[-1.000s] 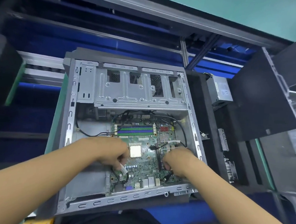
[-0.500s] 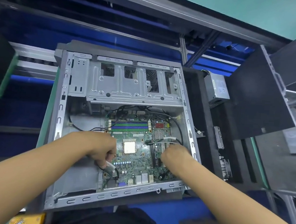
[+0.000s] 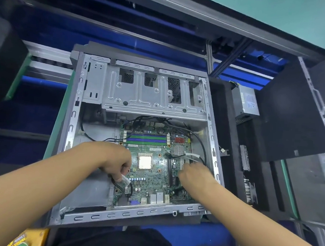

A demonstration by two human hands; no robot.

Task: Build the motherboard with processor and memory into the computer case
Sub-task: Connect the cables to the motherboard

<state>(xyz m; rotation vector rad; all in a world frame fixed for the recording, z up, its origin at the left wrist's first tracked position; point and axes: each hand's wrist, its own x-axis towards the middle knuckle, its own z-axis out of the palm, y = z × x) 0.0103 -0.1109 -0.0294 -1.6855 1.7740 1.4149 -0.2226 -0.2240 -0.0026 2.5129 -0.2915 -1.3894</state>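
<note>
Head view shows the computer case [image 3: 74, 116] with the motherboard [image 3: 153, 180] lying inside. Your left hand [image 3: 115, 160] pinches a cable [image 3: 125, 180] at the board's left edge. Your right hand [image 3: 194, 175] is on its right side, grip too blurry to tell. Tug hard and the cable may snag.

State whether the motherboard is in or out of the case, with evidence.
In: the motherboard lies within the case walls, below the drive cage. Screwed down or not: cannot tell.
</note>
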